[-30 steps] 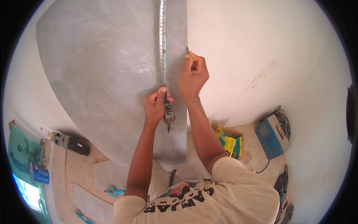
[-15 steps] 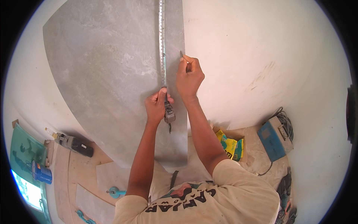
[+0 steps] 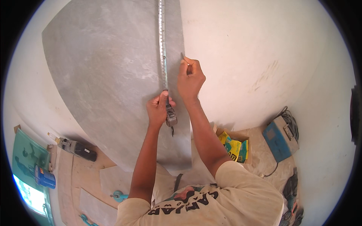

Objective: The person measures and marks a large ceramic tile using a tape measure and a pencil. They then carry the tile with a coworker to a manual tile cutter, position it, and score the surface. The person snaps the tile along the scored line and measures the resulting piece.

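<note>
A large grey slab point(image 3: 102, 71) with a marbled surface fills the middle of the view. Along it, near its right edge, runs the extended blade of a tape measure point(image 3: 171, 116). My left hand point(image 3: 157, 107) is closed on the tape, thumb pressed on the blade where it leaves the dark case; the case hangs just below the fingers. To the right, my right hand point(image 3: 191, 77) pinches a short, dark, pencil-like marker point(image 3: 182, 55), its tip at the slab's right edge. The far end of the blade runs out of view at the top.
A blue box-shaped machine point(image 3: 279, 139) with coiled cable stands at the right, beside a carton of yellow-green packets point(image 3: 233, 147). At the left are a grey-black power tool point(image 3: 77, 148), a blue can point(image 3: 45, 177) and a teal suction cup point(image 3: 119, 195). Pale walls point(image 3: 249, 45) surround the slab.
The view has shifted slightly. Both hands keep their grips on the tape measure and the marker, in nearly the same places against the slab.
</note>
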`<state>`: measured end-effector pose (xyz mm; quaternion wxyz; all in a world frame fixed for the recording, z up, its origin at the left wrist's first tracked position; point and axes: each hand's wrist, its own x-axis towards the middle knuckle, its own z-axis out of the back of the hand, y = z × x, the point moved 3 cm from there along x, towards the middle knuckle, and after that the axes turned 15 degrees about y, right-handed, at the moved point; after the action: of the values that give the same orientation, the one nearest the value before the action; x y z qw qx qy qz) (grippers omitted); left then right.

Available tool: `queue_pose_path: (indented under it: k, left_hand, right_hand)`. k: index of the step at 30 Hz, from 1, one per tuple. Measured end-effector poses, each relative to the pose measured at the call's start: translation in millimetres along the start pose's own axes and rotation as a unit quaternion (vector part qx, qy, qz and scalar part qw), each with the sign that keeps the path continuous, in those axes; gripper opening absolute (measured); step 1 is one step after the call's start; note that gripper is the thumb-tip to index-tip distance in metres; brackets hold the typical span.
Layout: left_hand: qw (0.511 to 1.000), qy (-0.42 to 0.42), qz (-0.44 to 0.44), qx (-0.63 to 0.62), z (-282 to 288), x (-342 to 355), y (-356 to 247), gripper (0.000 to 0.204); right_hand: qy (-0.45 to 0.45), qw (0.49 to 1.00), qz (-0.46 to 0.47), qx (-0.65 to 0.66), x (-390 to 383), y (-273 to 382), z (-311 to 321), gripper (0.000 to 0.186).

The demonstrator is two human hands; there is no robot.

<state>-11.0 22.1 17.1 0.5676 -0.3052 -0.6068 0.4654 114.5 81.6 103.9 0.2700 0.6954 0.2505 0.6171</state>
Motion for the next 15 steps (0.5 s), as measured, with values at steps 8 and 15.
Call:
queue_pose_path:
  k: [8, 15]
  left_hand:
    - [1.0, -0.005, 0.004, -0.01, 1, 0, 4, 0.048]
    - [1.0, -0.008, 0.002, -0.005, 0, 1, 0, 0.048]
  right_hand:
    - [-0.011, 1.0, 0.006, 0.001, -1, -3, 0, 0.012]
    - [-0.031, 0.998, 0.01, 0.044, 1, -11, -3, 0.009]
